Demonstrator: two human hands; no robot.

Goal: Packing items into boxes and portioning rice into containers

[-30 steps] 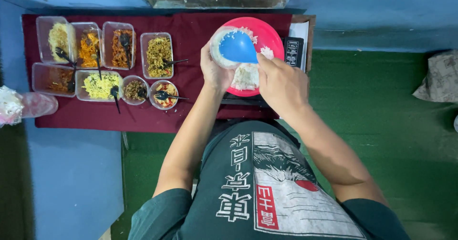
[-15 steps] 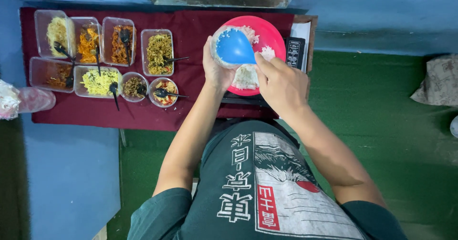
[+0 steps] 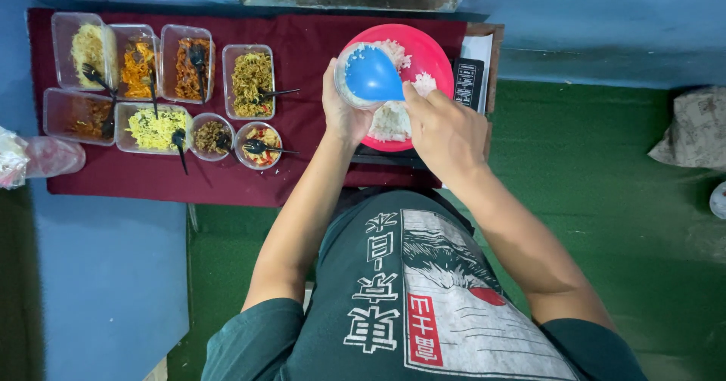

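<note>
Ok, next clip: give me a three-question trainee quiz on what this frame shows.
1. True or false: the left hand holds a clear round container.
2. What colour is the spoon in the right hand?
3. The white rice lies in: A) the red bowl, B) a tub of yellow noodles, C) the green mat.

Key: 1 true; 2 blue; 3 A.
</note>
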